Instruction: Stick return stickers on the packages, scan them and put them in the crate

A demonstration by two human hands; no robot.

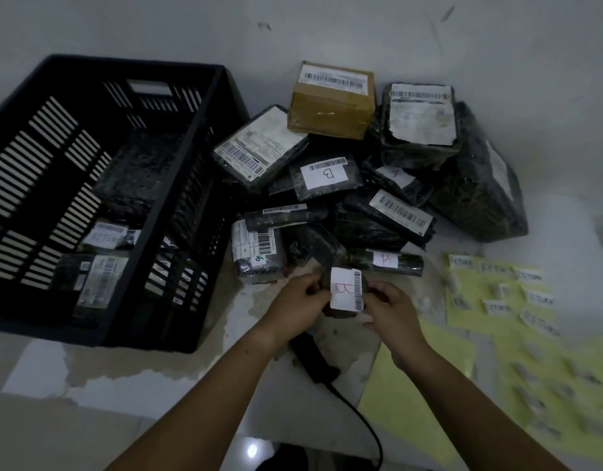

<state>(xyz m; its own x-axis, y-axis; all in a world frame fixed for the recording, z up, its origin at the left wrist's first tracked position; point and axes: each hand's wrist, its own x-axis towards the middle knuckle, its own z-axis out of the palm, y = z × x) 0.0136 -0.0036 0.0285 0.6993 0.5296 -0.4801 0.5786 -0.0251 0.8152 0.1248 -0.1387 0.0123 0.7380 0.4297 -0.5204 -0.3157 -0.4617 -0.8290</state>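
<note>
One small black package [344, 291], labelled B, is held just before the pile [361, 205] of roughly eleven more, pinched at its sides by the left hand [295, 309] and right hand [390, 312]. One scanner [313, 356] is seen beneath; three packages are counted in the one crate [140, 64]; yellow sticker sheets [497, 297] are laid rightward.

Both forearms are stretched forward and a small package [345, 290] is pinched between the curled fingers of the left hand [298, 302] and the right hand [390, 312].
</note>
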